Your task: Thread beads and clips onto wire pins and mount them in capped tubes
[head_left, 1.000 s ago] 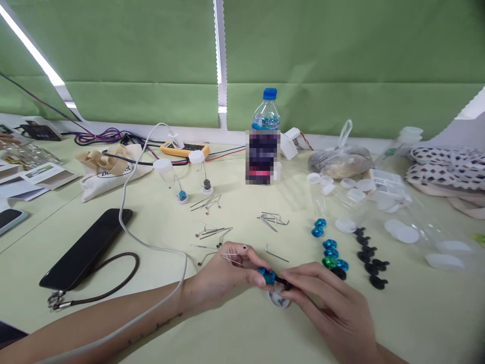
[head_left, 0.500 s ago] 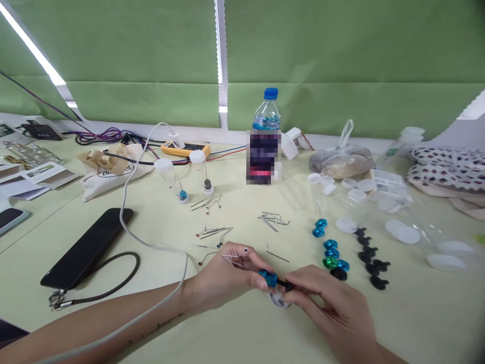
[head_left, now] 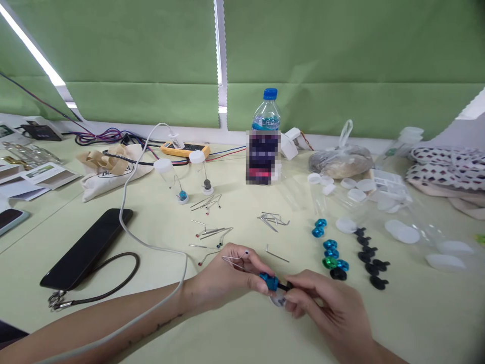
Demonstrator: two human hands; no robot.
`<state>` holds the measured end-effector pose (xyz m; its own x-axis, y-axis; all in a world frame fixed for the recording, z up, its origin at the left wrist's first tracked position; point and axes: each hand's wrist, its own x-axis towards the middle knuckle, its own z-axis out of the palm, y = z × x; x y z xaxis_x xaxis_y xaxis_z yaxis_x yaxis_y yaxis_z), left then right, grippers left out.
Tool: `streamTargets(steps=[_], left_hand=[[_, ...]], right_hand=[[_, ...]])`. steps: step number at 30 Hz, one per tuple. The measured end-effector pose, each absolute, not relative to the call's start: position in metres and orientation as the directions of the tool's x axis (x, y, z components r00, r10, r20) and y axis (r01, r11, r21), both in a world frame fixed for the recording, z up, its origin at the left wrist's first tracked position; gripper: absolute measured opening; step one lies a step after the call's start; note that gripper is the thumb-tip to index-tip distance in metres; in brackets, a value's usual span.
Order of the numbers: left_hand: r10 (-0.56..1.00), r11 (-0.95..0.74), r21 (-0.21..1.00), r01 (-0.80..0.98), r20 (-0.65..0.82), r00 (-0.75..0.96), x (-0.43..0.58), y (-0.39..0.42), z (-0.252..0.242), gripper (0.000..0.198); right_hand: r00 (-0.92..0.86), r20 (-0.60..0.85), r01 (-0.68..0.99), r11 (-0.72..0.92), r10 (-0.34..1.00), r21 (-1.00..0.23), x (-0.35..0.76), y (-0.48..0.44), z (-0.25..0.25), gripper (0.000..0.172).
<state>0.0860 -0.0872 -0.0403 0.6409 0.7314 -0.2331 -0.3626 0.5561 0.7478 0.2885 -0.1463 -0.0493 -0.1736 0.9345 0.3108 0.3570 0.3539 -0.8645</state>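
Between thumb and fingers, my left hand (head_left: 235, 275) grips a blue metallic part (head_left: 270, 281), and a thin bent wire (head_left: 235, 259) pokes up from the same hand. My right hand (head_left: 328, 306) pinches a small black piece (head_left: 286, 286), whose narrow stem meets the blue part's right side. Just under the joined pieces, a small white cap (head_left: 278, 300) is partly covered by my fingers. To the right of my hands lie several blue parts (head_left: 331, 244), a green one (head_left: 330, 262) and several black winged pieces (head_left: 378, 282).
Bent metal rods (head_left: 273, 219) and wire pieces (head_left: 212, 232) lie beyond my hands. A bottle (head_left: 266, 119) stands behind them. On the left are a black phone (head_left: 87, 247) and a white cable (head_left: 151, 246) crossing my left forearm. White lids (head_left: 402, 231) lie right.
The fingers of my right hand have shifted slightly around the black piece, and more of them shows below. The blue part has turned a little in my left hand.
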Motion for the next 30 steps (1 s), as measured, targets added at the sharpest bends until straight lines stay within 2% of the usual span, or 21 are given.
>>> streamTargets(steps=[15, 20, 23, 26, 30], left_hand=[[0.712, 0.564, 0.749, -0.348, -0.227, 0.664, 0.084, -0.086, -0.04, 0.022], [0.718, 0.557, 0.747, -0.362, -0.214, 0.662, 0.082, -0.084, -0.042, 0.022], [0.749, 0.554, 0.722, -0.414, -0.215, 0.627, 0.081, -0.082, -0.042, 0.022], [0.766, 0.556, 0.706, -0.439, -0.229, 0.601, 0.081, -0.081, -0.04, 0.02], [0.753, 0.56, 0.711, -0.425, -0.224, 0.618, 0.083, -0.08, -0.037, 0.019]], right_hand=[[-0.268, 0.369, 0.496, 0.456, 0.89, -0.739, 0.291, -0.141, -0.038, 0.026], [-0.297, 0.395, 0.441, 0.492, 0.869, -0.751, 0.293, -0.139, -0.04, 0.021], [-0.288, 0.427, 0.422, 0.514, 0.857, -0.747, 0.293, -0.137, -0.039, 0.026], [-0.265, 0.475, 0.492, 0.541, 0.839, -0.682, 0.29, -0.136, -0.038, 0.03], [-0.26, 0.518, 0.547, 0.567, 0.815, -0.616, 0.288, -0.135, -0.035, 0.022]])
